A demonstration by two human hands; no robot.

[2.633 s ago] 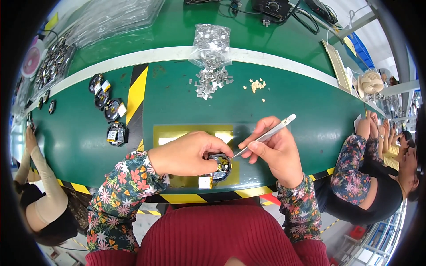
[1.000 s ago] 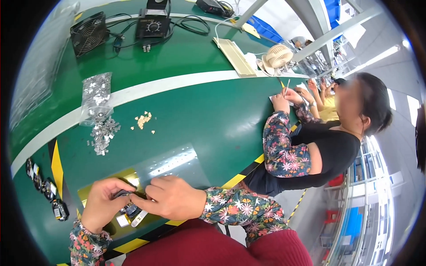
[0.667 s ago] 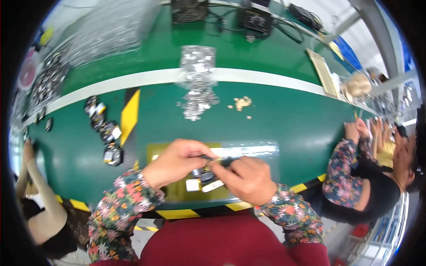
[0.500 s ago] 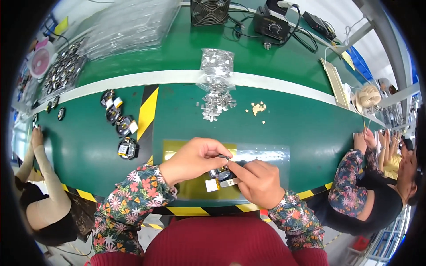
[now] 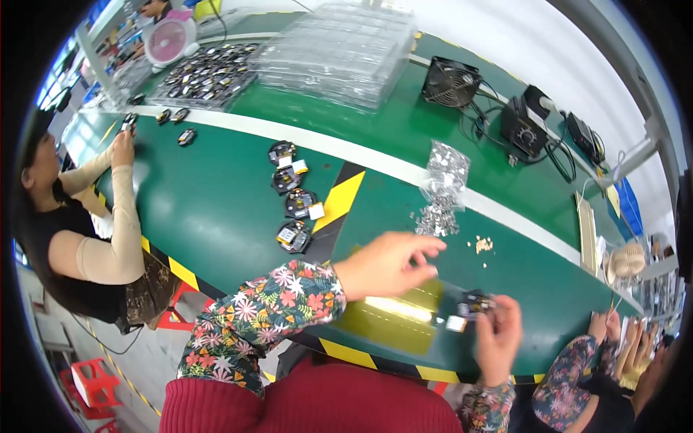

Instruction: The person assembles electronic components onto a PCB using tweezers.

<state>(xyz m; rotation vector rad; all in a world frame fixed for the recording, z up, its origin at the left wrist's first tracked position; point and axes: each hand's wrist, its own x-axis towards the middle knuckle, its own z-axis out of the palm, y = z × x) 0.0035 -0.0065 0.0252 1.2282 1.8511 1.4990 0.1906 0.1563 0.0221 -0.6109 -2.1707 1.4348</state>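
My right hand grips a small round black electronic device at the right end of the mat. A white square piece, like a small battery pack, sticks out from its lower left. My left hand is apart from the device, over the clear yellowish mat. Its fingers and thumb are spread, and nothing shows between them. Just beyond those fingertips lies a heap of small silvery metal pieces, spilling from a clear plastic bag. Small tan bits lie right of the heap.
Several similar devices stand in a row left of the yellow-black stripe. Behind the white strip are stacked clear trays, a tray full of devices, a black fan and a dial control box. Co-workers sit at both sides.
The view has swung left, so the table appears tilted. My left hand has let go of the device and moved away from it. My right hand keeps the device, now farther from the left.
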